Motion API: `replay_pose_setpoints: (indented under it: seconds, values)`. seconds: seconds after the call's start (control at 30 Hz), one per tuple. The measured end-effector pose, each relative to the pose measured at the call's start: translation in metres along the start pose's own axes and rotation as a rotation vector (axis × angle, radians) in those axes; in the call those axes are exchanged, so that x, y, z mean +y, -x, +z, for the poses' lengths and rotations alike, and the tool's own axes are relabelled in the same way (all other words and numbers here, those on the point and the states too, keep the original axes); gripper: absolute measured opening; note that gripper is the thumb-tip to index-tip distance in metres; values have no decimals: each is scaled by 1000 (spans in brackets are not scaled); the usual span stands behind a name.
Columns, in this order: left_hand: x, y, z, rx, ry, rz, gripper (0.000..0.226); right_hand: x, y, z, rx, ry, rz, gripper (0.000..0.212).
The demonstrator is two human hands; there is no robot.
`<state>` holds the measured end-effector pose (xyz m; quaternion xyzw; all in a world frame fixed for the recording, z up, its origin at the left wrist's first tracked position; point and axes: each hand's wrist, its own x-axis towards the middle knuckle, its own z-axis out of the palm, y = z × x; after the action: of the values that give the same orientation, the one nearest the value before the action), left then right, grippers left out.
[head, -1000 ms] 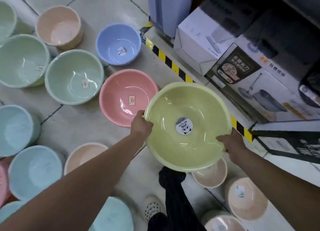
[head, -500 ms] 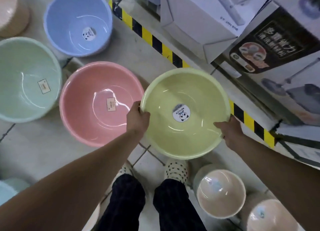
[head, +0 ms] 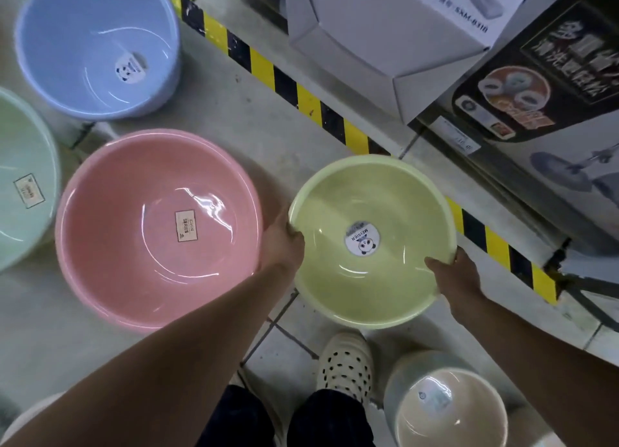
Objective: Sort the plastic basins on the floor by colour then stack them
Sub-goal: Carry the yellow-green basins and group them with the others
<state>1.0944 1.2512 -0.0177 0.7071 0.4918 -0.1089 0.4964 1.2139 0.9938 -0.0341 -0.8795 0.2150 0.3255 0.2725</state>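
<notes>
Left hand (head: 283,242) and right hand (head: 459,279) grip the yellow basin (head: 378,195) by opposite rims at centre frame, fingers (head: 438,267) curled. Tiled floor (head: 251,118) lies beneath.

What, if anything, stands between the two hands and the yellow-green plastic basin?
Nothing visible does. The left hand and the right hand grip the rim of the round yellow-green plastic basin directly, on opposite sides.

You see glossy, smooth plastic on the yellow basin (head: 371,242) and pink basin (head: 157,229); the tiled floor (head: 234,118) looks matt, the boxes (head: 385,34) cardboard.
</notes>
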Motion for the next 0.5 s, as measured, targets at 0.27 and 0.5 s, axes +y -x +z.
replay_pose_setpoints:
  seconds: [0.27, 0.5]
  values:
    - [33, 42, -56, 62, 87, -15, 47, -52, 59, -46, 32, 63, -141, 42]
    - [71, 121, -186, 153, 308, -95, 43, -157, 156, -71, -84, 180, -280, 37]
